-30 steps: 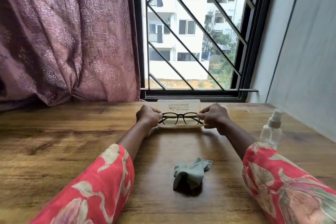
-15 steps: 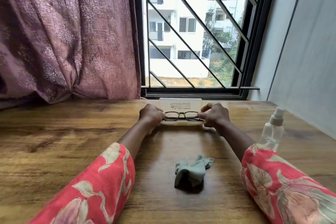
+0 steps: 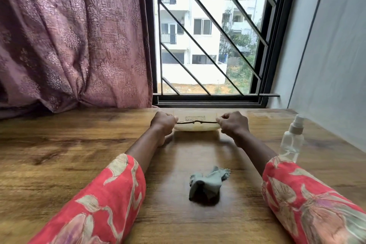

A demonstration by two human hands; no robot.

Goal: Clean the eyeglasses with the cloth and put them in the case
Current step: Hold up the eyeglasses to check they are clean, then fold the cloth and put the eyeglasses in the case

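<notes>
- Eyeglasses (image 3: 197, 122) are held flat and edge-on over the open case (image 3: 197, 128), near the table's (image 3: 59, 154) far edge by the window.
- Frame ends are pinched by left hand (image 3: 163, 124) and right hand (image 3: 233, 124).
- Cloth (image 3: 207, 183) lies crumpled between the forearms, well apart; spray bottle (image 3: 292, 138) stands right.

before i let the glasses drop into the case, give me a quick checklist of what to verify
1. Both hands hold the glasses, left hand and right hand at the ends: ok.
2. Case open beneath the glasses: ok.
3. Glasses level over the case: ok.
4. Temples folded: cannot tell.
5. Cloth clear of the case, lying nearer on the table: ok.
6. Spray bottle upright, away from the case: ok.
</notes>
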